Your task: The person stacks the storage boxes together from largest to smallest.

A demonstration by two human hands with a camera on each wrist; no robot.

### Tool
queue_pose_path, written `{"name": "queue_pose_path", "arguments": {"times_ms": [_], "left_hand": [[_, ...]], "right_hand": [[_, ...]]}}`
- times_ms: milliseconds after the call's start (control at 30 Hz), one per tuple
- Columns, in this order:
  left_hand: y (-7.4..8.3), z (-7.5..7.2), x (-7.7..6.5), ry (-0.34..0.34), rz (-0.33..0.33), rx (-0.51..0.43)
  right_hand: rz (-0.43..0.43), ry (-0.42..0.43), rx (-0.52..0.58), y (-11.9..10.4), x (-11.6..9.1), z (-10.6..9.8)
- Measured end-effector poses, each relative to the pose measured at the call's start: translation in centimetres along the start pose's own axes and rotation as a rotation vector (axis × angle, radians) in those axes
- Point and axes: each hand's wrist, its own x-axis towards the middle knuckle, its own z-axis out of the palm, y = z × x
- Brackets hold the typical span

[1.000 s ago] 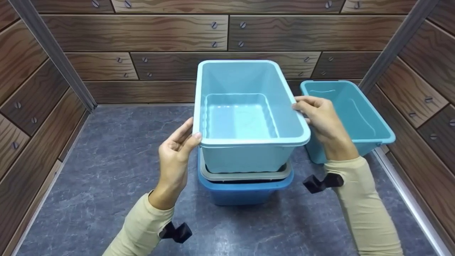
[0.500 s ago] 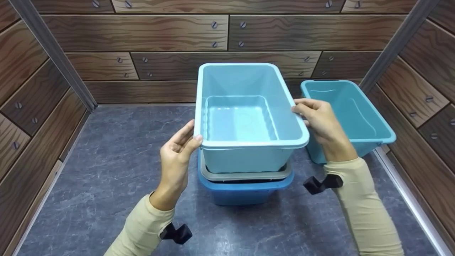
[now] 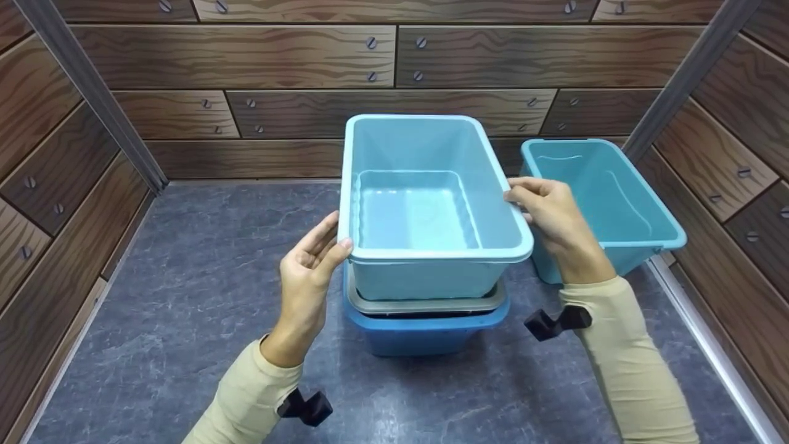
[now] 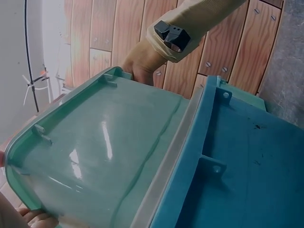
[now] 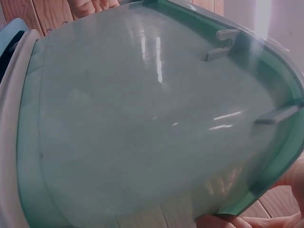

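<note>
In the head view, a light-blue plastic bin (image 3: pixel 425 277) sits partly inside a grey bin (image 3: pixel 425 306), which is nested in a darker blue bin (image 3: pixel 425 339). My left hand (image 3: pixel 308 265) pinches its rim at the front left corner, thumb on top and fingers under the lip. On the opposite side my right hand (image 3: pixel 551 216) pinches the right rim. The light-blue bin's smooth outer wall (image 4: pixel 104 142) shows in the left wrist view, just above the grey rim (image 4: pixel 166 161). Its wall (image 5: pixel 142 118) fills most of the right wrist view.
A teal bin (image 3: pixel 629 197) stands at the right, close behind my right hand. Wood-patterned walls (image 3: pixel 246 58) enclose the back and sides of the dark marbled floor (image 3: pixel 185 277). A metal strip (image 3: pixel 709 351) runs along the right edge.
The light-blue bin has sunk slightly lower into the grey bin, and both hands have moved down with it on the rim. The other bins have stayed in place.
</note>
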Motion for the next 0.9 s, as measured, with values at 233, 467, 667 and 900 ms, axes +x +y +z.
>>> {"name": "queue_pose_path", "arguments": {"times_ms": [233,467,667,900], "left_hand": [[-0.18,0.02,-0.16,-0.006,0.005,0.012],[-0.37,0.03,-0.15,-0.032,0.012,0.023],[-0.46,-0.12,-0.07,-0.068,0.009,0.024],[-0.68,-0.32,0.07,-0.112,0.003,0.034]], "right_hand": [[-0.012,0.003,-0.015,0.15,0.01,0.01],[-0.019,0.024,-0.009,0.31,0.02,0.13],[-0.017,0.031,0.019,0.49,0.0,0.22],[-0.014,0.027,0.056,0.84,0.15,0.4]]}}
